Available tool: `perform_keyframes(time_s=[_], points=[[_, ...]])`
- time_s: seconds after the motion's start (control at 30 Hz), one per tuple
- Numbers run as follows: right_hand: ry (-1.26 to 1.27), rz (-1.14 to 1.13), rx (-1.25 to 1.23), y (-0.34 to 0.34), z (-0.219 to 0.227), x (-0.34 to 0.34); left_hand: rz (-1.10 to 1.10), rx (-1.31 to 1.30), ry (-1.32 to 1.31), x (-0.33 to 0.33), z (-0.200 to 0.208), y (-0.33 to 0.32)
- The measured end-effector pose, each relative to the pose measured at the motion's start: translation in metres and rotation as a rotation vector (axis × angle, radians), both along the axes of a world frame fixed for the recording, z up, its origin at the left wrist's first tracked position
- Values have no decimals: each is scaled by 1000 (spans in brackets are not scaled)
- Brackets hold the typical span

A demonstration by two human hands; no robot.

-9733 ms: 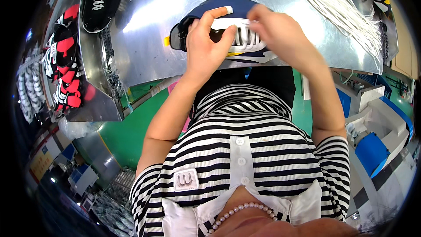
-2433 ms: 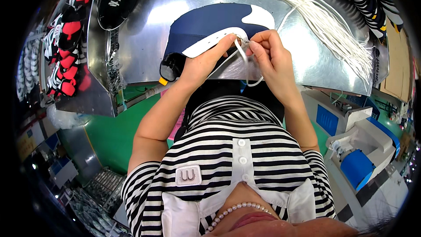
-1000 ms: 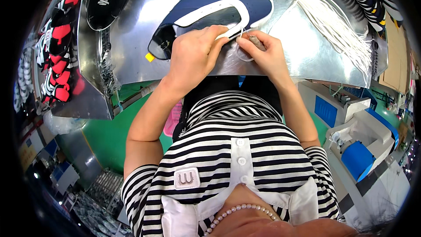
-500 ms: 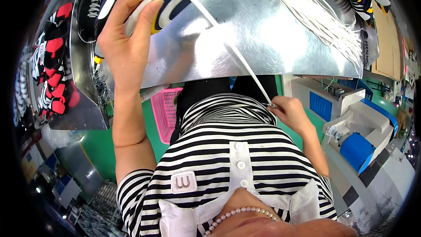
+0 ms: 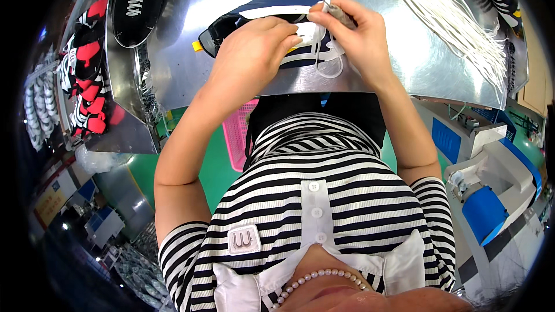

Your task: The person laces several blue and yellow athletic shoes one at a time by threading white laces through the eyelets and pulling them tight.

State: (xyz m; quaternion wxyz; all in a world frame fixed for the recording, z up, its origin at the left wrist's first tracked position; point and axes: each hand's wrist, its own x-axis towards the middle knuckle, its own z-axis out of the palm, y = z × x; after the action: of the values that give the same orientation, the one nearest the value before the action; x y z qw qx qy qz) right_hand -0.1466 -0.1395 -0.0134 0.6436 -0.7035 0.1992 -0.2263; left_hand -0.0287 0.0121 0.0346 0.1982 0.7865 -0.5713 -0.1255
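A navy and white shoe upper with a yellow tab lies on its side on the metal table. My left hand rests over it, fingers closed on its white lacing part. My right hand, closed, is at the right end of the shoe upper. It grips a small tool with a grey handle and a thin metal tip, likely a lacing hook. A white shoelace hangs in a loop between the two hands. My fingers hide where the lace enters the upper.
A bundle of white laces lies at the right of the metal table. A black laced shoe upper is at the left. Red, black and white pieces hang far left. Below are a pink basket and a machine.
My right hand has come up from beside my waist to the shoe upper. The long taut lace is now a small loop. My left hand has moved right and lowered the upper onto the table.
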Motion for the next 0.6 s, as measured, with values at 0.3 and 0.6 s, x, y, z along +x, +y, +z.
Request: perform_keyframes(time_s=[0.3,0.6], points=[[-75,-122,4,-3,-20,12,114,135,19,-5,-15,-28],[166,67,-105,11,-11,-48,179,57,157,2,-25,-29]])
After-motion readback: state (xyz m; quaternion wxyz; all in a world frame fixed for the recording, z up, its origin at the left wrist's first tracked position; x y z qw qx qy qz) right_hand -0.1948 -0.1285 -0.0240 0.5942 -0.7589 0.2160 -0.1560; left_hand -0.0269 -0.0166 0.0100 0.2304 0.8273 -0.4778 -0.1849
